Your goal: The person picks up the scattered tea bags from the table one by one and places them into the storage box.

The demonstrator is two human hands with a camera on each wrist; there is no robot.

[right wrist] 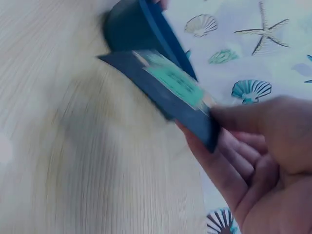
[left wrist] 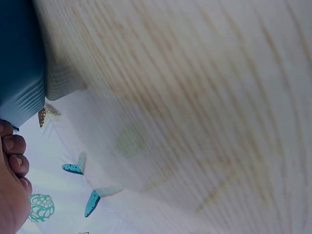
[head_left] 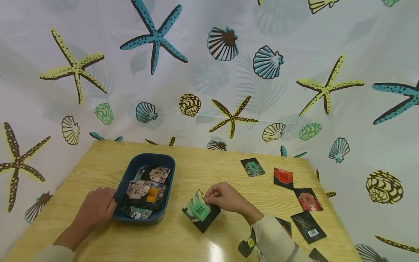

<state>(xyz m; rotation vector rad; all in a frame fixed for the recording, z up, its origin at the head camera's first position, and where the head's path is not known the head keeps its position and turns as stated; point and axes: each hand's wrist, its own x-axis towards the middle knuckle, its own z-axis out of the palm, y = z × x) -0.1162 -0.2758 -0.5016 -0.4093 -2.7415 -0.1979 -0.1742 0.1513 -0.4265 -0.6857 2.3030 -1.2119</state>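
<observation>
My right hand (head_left: 226, 197) pinches a small black packet (head_left: 201, 210) with a green label over the middle of the table. In the right wrist view, the thumb lies on one side of the packet (right wrist: 170, 87) and the fingers behind it; the packet is tilted. The left hand (head_left: 96, 205) holds the left rim of a dark blue tub (head_left: 163, 218), its fingers curled beside the edge in the left wrist view. Several packets (head_left: 139, 191) with pink, orange and green labels lie piled inside the tub.
Several more packets lie at the right: a green-labelled one (head_left: 253, 167), a red one (head_left: 283, 177), a red-and-black one (head_left: 308, 199) and one with its barcode up (head_left: 308, 227). The right sleeve partly covers others. A curtain (head_left: 203, 80) printed with starfish and shells surrounds the wooden table (head_left: 203, 160).
</observation>
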